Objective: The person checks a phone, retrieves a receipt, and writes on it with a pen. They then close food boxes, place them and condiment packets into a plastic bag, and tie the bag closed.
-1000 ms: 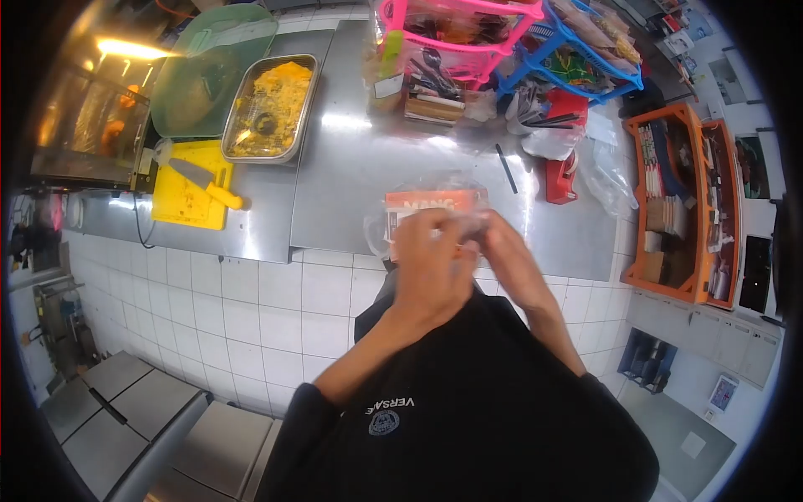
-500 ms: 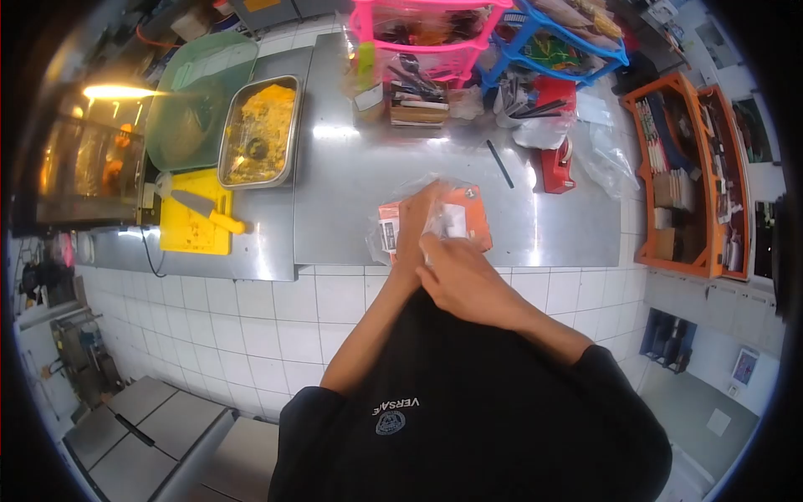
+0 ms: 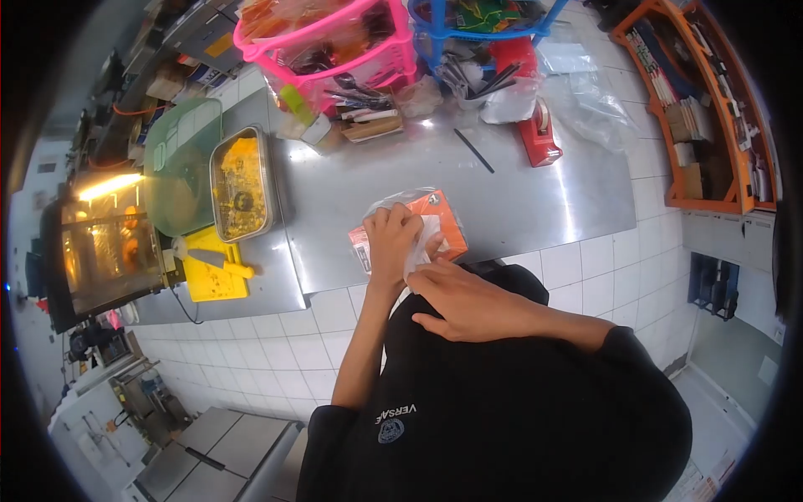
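Note:
My left hand [image 3: 391,243] is over an orange and white box [image 3: 452,222] at the table's front edge. Its fingers are bent and the thumb stands apart, with thin clear plastic [image 3: 416,258] around the hand, looking like a disposable glove. The fingertips are partly hidden. With the fingers of my right hand [image 3: 468,303] I pinch the plastic near the left thumb and wrist. Part of the box's top, with a white patch, shows between the hands.
To the left are a metal tray of yellow food [image 3: 269,197], a yellow cutting board [image 3: 219,289] and a knife [image 3: 219,262]. Behind stand a pink rack [image 3: 335,63], a blue rack [image 3: 477,35] and a red tape dispenser [image 3: 538,138]. A dark stick [image 3: 474,151] lies on the metal table [image 3: 351,176].
The view has turned and shifted. My left fingers, stretched forward before, are now bent, and the thumb shows. My right hand still pinches the plastic.

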The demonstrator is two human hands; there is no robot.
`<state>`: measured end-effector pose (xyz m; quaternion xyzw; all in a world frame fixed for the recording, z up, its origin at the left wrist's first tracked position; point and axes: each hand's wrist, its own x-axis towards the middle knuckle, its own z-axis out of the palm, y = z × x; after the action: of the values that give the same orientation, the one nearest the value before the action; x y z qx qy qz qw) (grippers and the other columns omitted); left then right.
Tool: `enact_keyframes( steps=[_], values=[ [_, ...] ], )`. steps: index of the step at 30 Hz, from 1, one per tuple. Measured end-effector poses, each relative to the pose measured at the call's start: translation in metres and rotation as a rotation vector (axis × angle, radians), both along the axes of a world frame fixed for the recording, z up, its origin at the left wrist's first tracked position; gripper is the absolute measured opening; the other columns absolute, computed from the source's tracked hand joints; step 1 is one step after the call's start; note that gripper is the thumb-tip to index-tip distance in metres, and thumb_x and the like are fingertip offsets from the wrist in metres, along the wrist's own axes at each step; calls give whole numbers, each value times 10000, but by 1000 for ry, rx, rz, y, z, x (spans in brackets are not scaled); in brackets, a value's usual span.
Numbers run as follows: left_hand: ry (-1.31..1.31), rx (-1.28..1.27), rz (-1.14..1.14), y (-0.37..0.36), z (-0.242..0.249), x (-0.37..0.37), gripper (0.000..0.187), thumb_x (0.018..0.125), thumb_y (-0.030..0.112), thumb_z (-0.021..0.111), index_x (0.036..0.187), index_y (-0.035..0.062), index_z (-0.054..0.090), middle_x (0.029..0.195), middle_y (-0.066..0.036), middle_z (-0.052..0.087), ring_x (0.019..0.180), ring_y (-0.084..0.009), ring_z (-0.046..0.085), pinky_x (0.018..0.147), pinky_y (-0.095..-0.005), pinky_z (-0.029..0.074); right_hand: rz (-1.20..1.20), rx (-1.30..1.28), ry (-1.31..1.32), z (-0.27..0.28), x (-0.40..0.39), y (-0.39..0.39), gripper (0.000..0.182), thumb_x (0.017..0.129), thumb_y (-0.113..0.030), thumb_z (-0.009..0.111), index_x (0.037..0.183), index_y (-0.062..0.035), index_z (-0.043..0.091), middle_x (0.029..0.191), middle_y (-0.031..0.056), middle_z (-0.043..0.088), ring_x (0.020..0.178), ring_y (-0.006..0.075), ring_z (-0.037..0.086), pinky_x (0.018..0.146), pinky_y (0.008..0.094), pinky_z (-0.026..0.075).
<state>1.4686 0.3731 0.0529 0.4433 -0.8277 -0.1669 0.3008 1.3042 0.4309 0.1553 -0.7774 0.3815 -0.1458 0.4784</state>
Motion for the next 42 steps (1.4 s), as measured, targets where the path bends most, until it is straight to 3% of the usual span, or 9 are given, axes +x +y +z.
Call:
enact_keyframes(
  steps=[14,18,21,26,29,31,32,37,42],
  values=[
    [6,358,17,-4,-5,-13,184,866,239,722,847,76,638,697,-79,603,584,-278,587,537,-375,433,185,-110,-174,-11,-57,-40,383,932,-268,670,1143,31,555,1004,195,629,998,354,638,861,429,516],
    [-86,259,7,-6,33,-8,198,865,250,716,840,73,633,641,-83,543,526,-263,553,516,-378,428,-355,390,-292,-57,-149,-75,339,932,-181,657,1225,-42,559,1208,175,659,1113,250,644,887,416,526],
    [-238,229,45,4,50,19,124,890,190,665,930,76,637,650,-75,502,510,-263,525,492,-382,401,-246,658,-187,-193,-183,-63,657,902,-110,708,1481,-66,399,1490,198,448,1330,237,489,1025,418,473],
    [-508,-111,131,13,154,4,138,932,163,633,1016,53,632,727,-57,560,590,-209,563,519,-330,422,-64,863,-1132,-169,-105,-78,1152,780,-315,851,1611,-77,91,1570,165,309,1475,284,286,1208,429,233],
    [313,309,1037,24,194,-43,223,966,214,646,1090,31,616,921,-41,619,766,-116,596,676,-284,499,172,1015,-1520,-138,-87,-108,1073,809,-304,817,1606,-95,129,1606,119,216,1487,267,249,1210,431,249],
    [839,286,1204,1,226,-68,216,965,192,653,1089,18,619,978,-50,620,824,-97,590,764,-254,500,159,981,-1586,-123,-75,-122,947,809,-302,815,1553,-82,273,1537,117,342,1419,261,361,1175,421,310],
    [307,141,1177,12,220,-42,148,965,177,650,976,30,636,868,-11,608,843,-90,576,740,-256,477,155,969,-1612,-119,-68,-129,888,808,-301,814,1527,-76,344,1503,116,406,1386,258,417,1158,415,340],
    [-630,-36,447,-15,254,-25,258,940,143,646,699,111,559,615,-34,534,681,-215,511,669,-393,395,-9,1529,-1297,-129,1,-138,526,898,-375,635,1281,-41,498,1188,158,540,1025,227,514,863,360,396],
    [-856,-183,84,-3,179,42,257,711,88,765,640,178,535,616,9,528,665,-215,519,726,-431,364,285,1572,-625,-166,-34,-64,492,990,-465,433,1054,-7,601,894,209,619,671,202,560,559,302,405]
  ],
)
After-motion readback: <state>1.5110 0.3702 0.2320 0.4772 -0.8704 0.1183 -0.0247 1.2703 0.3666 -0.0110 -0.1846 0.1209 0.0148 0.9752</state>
